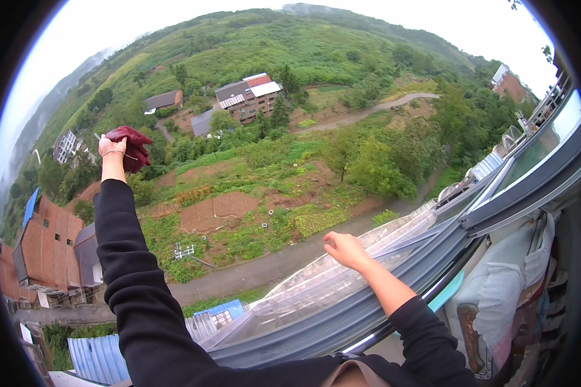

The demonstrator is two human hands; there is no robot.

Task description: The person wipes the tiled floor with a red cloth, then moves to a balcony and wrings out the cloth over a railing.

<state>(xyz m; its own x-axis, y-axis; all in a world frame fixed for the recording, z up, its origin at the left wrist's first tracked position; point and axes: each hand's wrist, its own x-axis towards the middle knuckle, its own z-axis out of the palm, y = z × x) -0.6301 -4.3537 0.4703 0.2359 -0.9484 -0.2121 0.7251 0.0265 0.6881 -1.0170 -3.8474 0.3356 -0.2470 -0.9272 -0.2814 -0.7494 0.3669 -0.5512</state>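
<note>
My left hand (112, 146) is held far out at arm's length, beyond the window, and grips a dark red cloth (129, 147). The cloth hangs bunched from the fingers, over the view of the valley. A thin bracelet circles that wrist. My right hand (347, 250) is lower and nearer my body, with its fingers loosely bent and nothing visible in them. It appears in front of the grey metal window track (339, 319); whether it touches anything there cannot be made out. Both arms wear black sleeves.
A framed window pane (537, 157) stands at the right. Beside it, indoors, a cloth-draped item (494, 285) lies near a turquoise strip (448, 290). Far below are a road (252, 275), blue corrugated roofing (99, 355), a brick building (53, 242) and garden plots (222, 210).
</note>
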